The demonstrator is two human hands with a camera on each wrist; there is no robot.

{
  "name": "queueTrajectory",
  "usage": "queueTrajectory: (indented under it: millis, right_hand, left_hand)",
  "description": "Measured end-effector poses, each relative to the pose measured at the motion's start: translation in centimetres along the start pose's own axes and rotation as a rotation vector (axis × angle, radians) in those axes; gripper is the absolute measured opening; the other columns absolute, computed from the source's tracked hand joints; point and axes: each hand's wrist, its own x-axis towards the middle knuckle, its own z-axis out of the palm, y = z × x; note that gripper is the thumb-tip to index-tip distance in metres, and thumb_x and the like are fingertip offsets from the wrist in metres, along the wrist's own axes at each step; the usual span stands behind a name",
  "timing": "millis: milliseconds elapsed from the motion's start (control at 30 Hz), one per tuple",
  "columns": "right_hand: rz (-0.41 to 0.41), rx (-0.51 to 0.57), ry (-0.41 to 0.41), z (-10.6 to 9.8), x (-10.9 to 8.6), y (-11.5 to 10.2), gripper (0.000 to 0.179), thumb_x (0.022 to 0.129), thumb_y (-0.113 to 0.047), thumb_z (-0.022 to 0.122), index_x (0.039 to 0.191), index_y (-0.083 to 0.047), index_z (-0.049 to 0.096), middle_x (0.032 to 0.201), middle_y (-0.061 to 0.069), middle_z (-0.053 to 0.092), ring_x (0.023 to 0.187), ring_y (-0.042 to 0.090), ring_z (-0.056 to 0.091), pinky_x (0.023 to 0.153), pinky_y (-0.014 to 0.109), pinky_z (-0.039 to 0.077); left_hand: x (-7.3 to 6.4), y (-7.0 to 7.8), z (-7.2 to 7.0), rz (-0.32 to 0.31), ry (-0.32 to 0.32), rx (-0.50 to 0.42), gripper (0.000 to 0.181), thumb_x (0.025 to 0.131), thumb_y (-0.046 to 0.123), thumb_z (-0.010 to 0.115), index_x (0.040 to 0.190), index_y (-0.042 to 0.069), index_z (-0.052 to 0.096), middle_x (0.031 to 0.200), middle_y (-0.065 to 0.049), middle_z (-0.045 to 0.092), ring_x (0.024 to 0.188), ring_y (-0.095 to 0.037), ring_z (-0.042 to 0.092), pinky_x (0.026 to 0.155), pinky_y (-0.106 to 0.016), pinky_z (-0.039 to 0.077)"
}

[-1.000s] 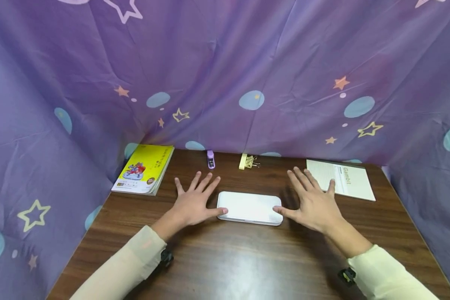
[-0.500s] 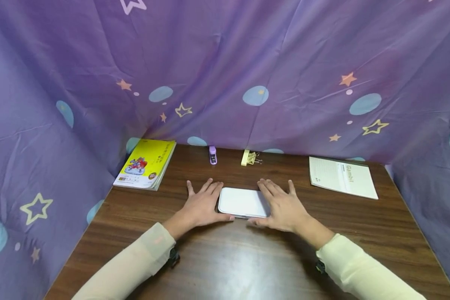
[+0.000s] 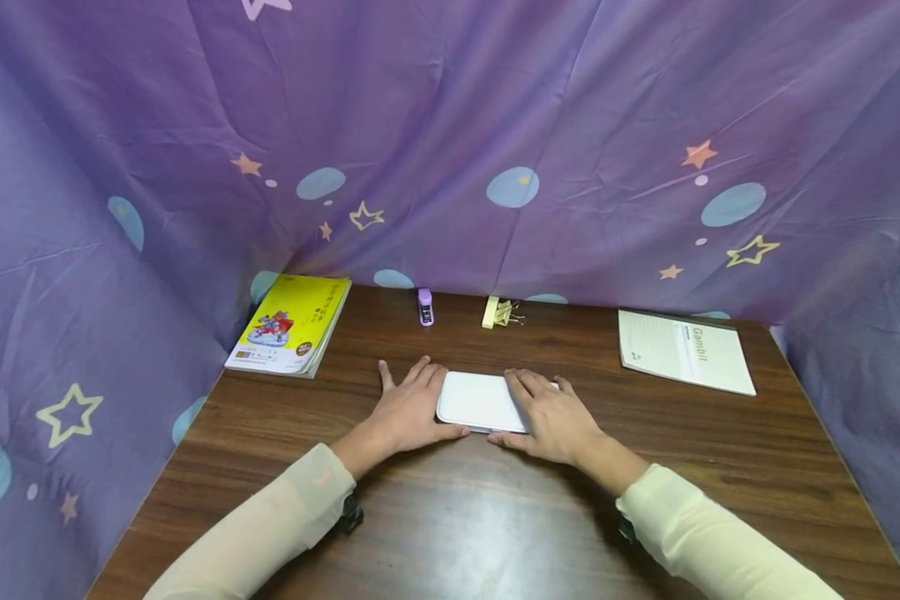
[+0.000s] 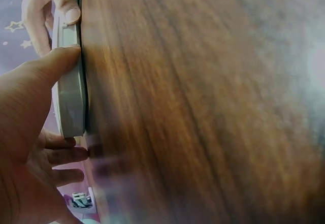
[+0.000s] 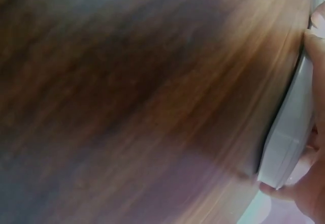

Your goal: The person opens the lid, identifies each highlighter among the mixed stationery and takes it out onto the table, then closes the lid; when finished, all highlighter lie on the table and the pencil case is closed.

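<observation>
A white pencil case (image 3: 471, 402), flat with rounded corners, lies on the dark wooden table. My left hand (image 3: 411, 410) holds its left end, thumb along the front edge and fingers by the end and back. Over the right end, my right hand (image 3: 558, 417) grips the case, its fingers across the top and its thumb at the front. In the left wrist view, the left thumb (image 4: 63, 61) presses the front side of the case (image 4: 70, 99). The right wrist view shows the case's pale side (image 5: 287, 132), with the right hand (image 5: 317, 82) partly cut off.
A yellow-covered book (image 3: 292, 325) lies at the back left. Along the back sit a small purple stapler (image 3: 426, 308) and yellow binder clips (image 3: 506, 313) beside a pale yellow block (image 3: 490, 312). A cream notebook (image 3: 686, 350) lies back right. Purple curtains (image 3: 420, 167) enclose the table.
The right hand has moved left onto the case's right end, and its thumb has come to the front edge. The left hand has closed in on the left end. The case stays about in place.
</observation>
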Motion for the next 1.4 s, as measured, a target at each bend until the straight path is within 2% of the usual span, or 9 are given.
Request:
queueTrajectory:
  millis: [233,500,967,1100,1167,1400]
  right_hand:
    - [-0.019,0.025,0.021,0.11,0.18,0.35,0.109,0.092,-0.084,0.068,0.163,-0.003,0.051,0.159,0.02,0.062,0.14,0.043,0.066,0.107,0.072,0.058]
    - [-0.059,-0.013,0.026,-0.14,0.37,0.51,0.107,0.094,-0.083,0.066,0.162,-0.001,0.052,0.157,0.022,0.064,0.136,0.044,0.069,0.1,0.07,0.062]
    - [-0.11,-0.077,0.034,-0.15,0.4,0.4,0.105,0.097,-0.08,0.063,0.162,0.002,0.051,0.157,0.023,0.064,0.136,0.044,0.069,0.1,0.069,0.062]
    - [-0.125,-0.091,0.036,-0.29,0.44,0.32,0.105,0.098,-0.08,0.063,0.162,0.002,0.051,0.157,0.024,0.064,0.137,0.044,0.069,0.102,0.069,0.062]
    - [-0.128,-0.095,0.037,-0.33,0.46,0.31,0.104,0.098,-0.079,0.063,0.162,0.002,0.051,0.157,0.024,0.064,0.137,0.043,0.069,0.102,0.069,0.062]
    - [-0.128,-0.105,0.029,-0.24,0.47,0.38,0.104,0.099,-0.079,0.062,0.163,0.002,0.05,0.158,0.023,0.063,0.138,0.043,0.068,0.102,0.068,0.062]
  left_hand:
    - [0.13,-0.15,0.27,0.019,0.011,0.006,0.11,0.09,0.082,0.072,0.166,0.007,0.045,0.17,-0.009,0.052,0.168,-0.03,0.036,0.124,-0.092,0.015]
    - [0.3,-0.18,0.25,0.019,0.009,0.001,0.11,0.09,0.081,0.074,0.166,0.006,0.046,0.17,-0.012,0.052,0.167,-0.031,0.036,0.125,-0.091,0.015]
    - [0.48,-0.11,0.28,0.002,-0.023,-0.062,0.11,0.09,0.075,0.079,0.166,0.004,0.044,0.173,-0.017,0.047,0.168,-0.032,0.035,0.124,-0.091,0.017]
    - [0.36,-0.16,0.12,0.007,-0.02,-0.091,0.109,0.09,0.072,0.081,0.165,0.002,0.045,0.172,-0.02,0.046,0.168,-0.034,0.035,0.124,-0.091,0.016]
    - [0.47,-0.39,0.47,0.016,-0.008,-0.1,0.11,0.09,0.074,0.079,0.165,0.001,0.044,0.172,-0.021,0.046,0.168,-0.034,0.034,0.123,-0.093,0.016]
    - [0.3,-0.12,-0.03,0.01,-0.024,-0.085,0.109,0.091,0.072,0.08,0.167,0.003,0.043,0.175,-0.019,0.043,0.171,-0.032,0.03,0.124,-0.092,0.016]
